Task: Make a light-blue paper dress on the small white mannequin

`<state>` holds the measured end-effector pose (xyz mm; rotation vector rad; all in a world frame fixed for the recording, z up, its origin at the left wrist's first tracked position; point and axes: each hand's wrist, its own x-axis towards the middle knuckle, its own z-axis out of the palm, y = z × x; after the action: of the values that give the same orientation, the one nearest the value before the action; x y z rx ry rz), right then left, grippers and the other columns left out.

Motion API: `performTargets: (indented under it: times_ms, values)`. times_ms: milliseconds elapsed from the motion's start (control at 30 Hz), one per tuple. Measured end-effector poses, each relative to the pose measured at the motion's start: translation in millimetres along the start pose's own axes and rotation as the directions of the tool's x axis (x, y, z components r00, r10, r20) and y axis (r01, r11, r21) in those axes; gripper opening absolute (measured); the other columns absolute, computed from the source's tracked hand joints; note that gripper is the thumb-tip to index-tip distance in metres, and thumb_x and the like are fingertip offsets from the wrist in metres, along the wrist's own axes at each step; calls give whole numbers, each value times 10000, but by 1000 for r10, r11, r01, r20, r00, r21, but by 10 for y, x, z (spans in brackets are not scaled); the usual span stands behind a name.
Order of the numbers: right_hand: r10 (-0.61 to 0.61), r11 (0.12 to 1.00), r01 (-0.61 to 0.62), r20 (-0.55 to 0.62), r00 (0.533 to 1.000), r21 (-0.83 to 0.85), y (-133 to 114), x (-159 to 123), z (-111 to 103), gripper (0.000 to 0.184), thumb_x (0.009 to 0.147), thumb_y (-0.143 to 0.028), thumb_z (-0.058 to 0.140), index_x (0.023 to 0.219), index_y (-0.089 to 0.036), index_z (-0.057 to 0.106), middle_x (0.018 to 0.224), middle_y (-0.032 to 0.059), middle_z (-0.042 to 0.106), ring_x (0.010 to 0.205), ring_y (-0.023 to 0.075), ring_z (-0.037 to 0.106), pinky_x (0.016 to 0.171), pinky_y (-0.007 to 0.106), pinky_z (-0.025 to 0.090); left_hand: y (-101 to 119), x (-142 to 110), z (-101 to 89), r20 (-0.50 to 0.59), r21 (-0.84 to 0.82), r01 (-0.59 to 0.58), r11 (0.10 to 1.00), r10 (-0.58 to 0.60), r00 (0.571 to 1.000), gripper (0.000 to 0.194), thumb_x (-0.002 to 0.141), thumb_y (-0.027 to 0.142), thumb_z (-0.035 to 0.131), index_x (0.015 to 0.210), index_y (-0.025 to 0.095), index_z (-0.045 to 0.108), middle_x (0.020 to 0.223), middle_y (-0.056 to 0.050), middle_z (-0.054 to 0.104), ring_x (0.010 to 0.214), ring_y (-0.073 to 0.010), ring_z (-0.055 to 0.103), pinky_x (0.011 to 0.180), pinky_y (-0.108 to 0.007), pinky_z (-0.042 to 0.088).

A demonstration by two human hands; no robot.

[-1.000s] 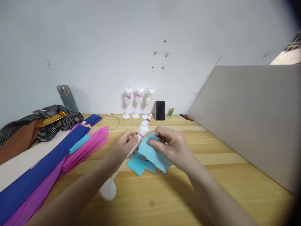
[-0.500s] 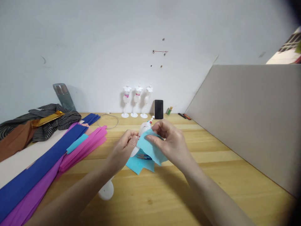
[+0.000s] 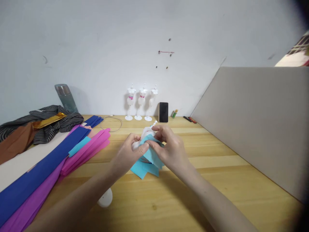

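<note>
My left hand is closed around a small white mannequin, tilted away from me with its neck knob pointing up and right. The mannequin's round base shows below my left forearm. Between thumb and fingers, my right hand pinches a light-blue crepe paper piece against the mannequin's body. My left thumb also presses at the paper's upper edge. Under them, another light-blue sheet lies on the table, with scissors mostly hidden on top.
Three white mannequins stand by the wall, beside an upright phone. Coloured paper strips, striped cloth and a bottle occupy the left. A green-capped small bottle is at the back. A pale panel borders the right.
My right hand has moved left and drawn the blue paper closer against the mannequin. My left thumb now reaches the paper's edge. The mannequin's base has shifted slightly left.
</note>
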<state>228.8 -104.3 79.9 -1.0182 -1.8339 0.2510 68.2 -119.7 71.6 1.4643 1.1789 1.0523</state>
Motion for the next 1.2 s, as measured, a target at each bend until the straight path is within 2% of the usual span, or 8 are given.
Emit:
performTargets:
  times_ms: [200, 333, 500, 600, 733, 900, 1067, 1200]
  values:
    - [-2, 996, -1, 34, 999, 90, -42, 8, -69, 329, 800, -256, 617, 1101, -224, 490, 711, -21, 572, 621, 141, 573, 600, 281, 473, -15, 30, -38, 36, -167, 32, 985, -26, 999, 284, 781, 452, 595, 852, 185, 527, 601, 50, 493, 509, -108, 448, 495, -233, 333]
    - [63, 996, -70, 138, 988, 50, -30, 55, -235, 357, 759, -222, 643, 1098, -219, 528, 775, 7, 636, 669, 160, 595, 625, 298, 473, 9, 29, -78, 24, -372, -8, 928, 18, 1000, 233, 828, 410, 570, 781, 183, 546, 675, 15, 551, 621, -124, 513, 607, -250, 420]
    - [157, 983, -180, 321, 934, 43, 36, 112, -323, 46, 764, -219, 590, 732, -192, 608, 641, -13, 594, 606, 143, 543, 568, 270, 434, -45, 68, -63, 74, -575, 25, 818, 21, 997, 215, 819, 376, 604, 903, 178, 598, 862, -48, 635, 807, -184, 584, 771, -305, 476]
    - [155, 977, -187, 265, 952, 99, 48, 107, -327, 128, 791, -252, 576, 687, -187, 611, 630, -7, 595, 594, 143, 543, 548, 264, 434, -73, 78, -61, 96, -617, 16, 787, 55, 994, 273, 815, 387, 626, 981, 174, 590, 920, -67, 652, 865, -203, 599, 800, -320, 475]
    - [63, 990, -72, 80, 995, 119, -2, 83, -352, 90, 780, -257, 611, 742, -199, 669, 684, 16, 673, 614, 166, 602, 559, 274, 479, -88, 80, -90, 84, -615, -9, 789, 76, 994, 317, 788, 396, 669, 1000, 178, 582, 889, -47, 647, 852, -195, 603, 803, -321, 467]
    - [-37, 994, 47, -114, 993, 95, -65, 75, -379, 90, 741, -219, 629, 765, -220, 716, 728, 36, 733, 623, 191, 655, 551, 288, 515, -152, 107, -104, 65, -582, -37, 812, 91, 994, 373, 784, 426, 674, 1051, 179, 591, 958, -63, 664, 868, -198, 613, 808, -328, 468]
    - [31, 986, -17, -82, 996, 167, -34, 78, -339, 123, 765, -265, 620, 746, -213, 730, 697, 36, 724, 597, 176, 638, 535, 279, 501, -143, 110, -88, 40, -606, -18, 796, 53, 998, 436, 786, 461, 667, 1103, 172, 587, 973, -80, 682, 866, -220, 642, 774, -343, 502]
    - [208, 944, -193, -28, 978, 268, 67, 105, -241, 177, 744, -351, 641, 748, -193, 721, 629, 21, 669, 526, 143, 553, 467, 254, 429, -80, 86, -80, 18, -646, 117, 755, -138, 990, 343, 831, 420, 610, 1041, 149, 593, 930, -96, 697, 851, -234, 674, 739, -344, 534]
